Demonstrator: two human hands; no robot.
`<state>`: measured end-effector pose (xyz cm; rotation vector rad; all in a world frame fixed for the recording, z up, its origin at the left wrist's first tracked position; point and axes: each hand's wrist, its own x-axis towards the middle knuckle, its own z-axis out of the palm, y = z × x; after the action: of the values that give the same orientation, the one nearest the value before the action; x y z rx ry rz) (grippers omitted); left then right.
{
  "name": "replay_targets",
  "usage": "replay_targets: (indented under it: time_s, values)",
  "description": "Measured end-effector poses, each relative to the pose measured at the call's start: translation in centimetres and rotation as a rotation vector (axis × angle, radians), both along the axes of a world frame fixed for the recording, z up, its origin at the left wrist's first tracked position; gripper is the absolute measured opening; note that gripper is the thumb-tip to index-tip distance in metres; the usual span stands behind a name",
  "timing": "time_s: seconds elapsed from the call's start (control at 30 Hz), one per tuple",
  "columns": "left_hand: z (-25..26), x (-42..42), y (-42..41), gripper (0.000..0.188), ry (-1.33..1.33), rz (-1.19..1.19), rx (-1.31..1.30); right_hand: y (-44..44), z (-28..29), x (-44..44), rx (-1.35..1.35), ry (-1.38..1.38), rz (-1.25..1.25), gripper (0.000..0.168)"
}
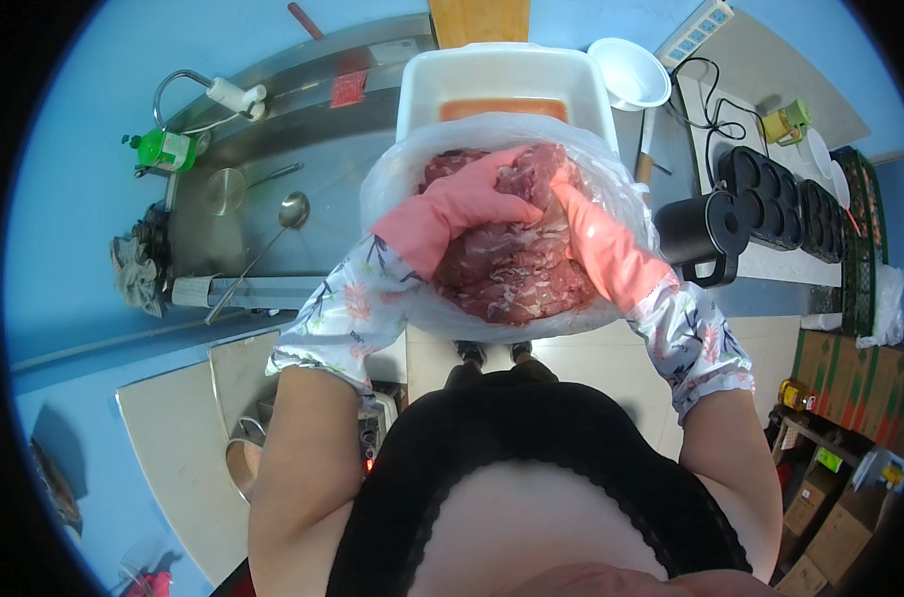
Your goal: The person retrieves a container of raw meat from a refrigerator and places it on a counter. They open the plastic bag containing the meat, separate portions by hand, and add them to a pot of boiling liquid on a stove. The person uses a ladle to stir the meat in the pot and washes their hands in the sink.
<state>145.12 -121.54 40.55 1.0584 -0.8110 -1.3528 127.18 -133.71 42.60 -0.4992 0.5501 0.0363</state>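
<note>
Pink rubber gloves with patterned sleeves cover both hands. A large mass of raw meat [512,276] lies in a clear plastic bag [392,179], whose rim is spread wide around it. My left hand [474,190] grips a piece of the meat at the top, thumb and fingers apart around it. My right hand [590,227] presses on the right side of the same piece, its fingertips partly hidden by meat. Just beyond the bag, and partly covered by it, stands a white plastic tub [426,82] with reddish liquid [497,110] inside.
A white bowl [629,73], a knife [646,153] and a black lidded pitcher [702,227] are at the right, with black molded pans [761,195] and a cable beyond. At the left, a steel sink [258,186] holds a strainer [226,192] and a long ladle [294,210].
</note>
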Motion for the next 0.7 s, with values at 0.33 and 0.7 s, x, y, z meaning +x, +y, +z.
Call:
replay_targets:
  time_s: [0.33, 0.7]
  values:
    - [6.8, -0.4, 0.7, 0.067, 0.03, 0.135, -0.166, 0.8, 4.6, 2.4, -0.383, -0.225, -0.126, 0.037]
    - [16.3, 0.1, 2.6, 0.064, -0.025, 0.135, -0.518, 3.2, 14.9, 1.1, -0.628, -0.597, 0.009, 0.038]
